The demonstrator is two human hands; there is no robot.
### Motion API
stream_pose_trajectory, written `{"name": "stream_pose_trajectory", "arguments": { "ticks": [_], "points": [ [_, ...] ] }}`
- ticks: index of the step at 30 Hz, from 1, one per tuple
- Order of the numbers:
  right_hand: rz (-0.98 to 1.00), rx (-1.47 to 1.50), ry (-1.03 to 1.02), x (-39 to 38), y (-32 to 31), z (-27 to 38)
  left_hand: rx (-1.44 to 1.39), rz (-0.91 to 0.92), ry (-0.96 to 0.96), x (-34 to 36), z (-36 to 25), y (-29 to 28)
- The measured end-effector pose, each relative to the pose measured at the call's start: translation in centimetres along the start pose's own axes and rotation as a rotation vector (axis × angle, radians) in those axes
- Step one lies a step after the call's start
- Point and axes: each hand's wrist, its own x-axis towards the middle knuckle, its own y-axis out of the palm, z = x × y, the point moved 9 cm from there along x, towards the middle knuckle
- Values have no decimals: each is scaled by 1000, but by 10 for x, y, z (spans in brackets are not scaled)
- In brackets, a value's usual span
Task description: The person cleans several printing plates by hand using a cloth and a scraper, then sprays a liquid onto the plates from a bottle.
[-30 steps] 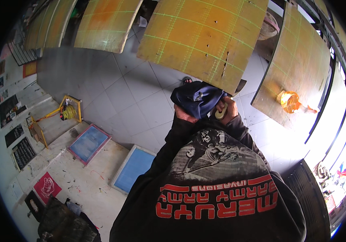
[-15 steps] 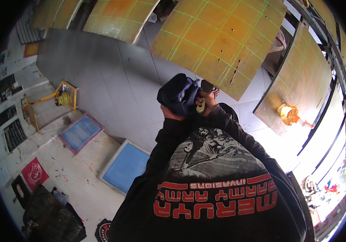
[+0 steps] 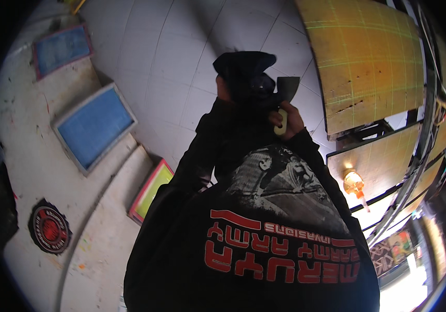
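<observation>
A bunched dark navy cloth (image 3: pixel 244 70) with a small pale mark hangs in front of my chest. My left hand (image 3: pixel 223 89) is closed on its left side, and most of those fingers are hidden by the fabric. On the other side my right hand (image 3: pixel 294 120) grips a scraper (image 3: pixel 288 87), its flat dark blade pointing away from me and its pale yellow handle with a hole in it against my palm. The blade lies beside the cloth's right edge; whether they touch I cannot tell.
Left of me, a pale stained bench (image 3: pixel 30 156) carries blue framed screens (image 3: pixel 97 127) and a round black-and-red patch (image 3: pixel 50 227). A yellow-green screen with a pink frame (image 3: pixel 151 191) is near my left arm. Yellow boards (image 3: pixel 368 57) stand at right; an orange container (image 3: pixel 354 181) rests on one.
My view has turned, bringing the boards further right and the patch and yellow-green screen into sight. The scraper's blade shows more fully now. Both hands keep their holds.
</observation>
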Motion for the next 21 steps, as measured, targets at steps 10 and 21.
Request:
{"name": "stream_pose_trajectory", "arguments": {
  "ticks": [10, 21],
  "points": [
    [155, -373, -104, -52, 19, 33, -415, -249, 70, 19, 37, -30],
    [-121, -1021, -377, -106, -33, 38, -131, -126, -25, 26, 31, 9]
  ]
}}
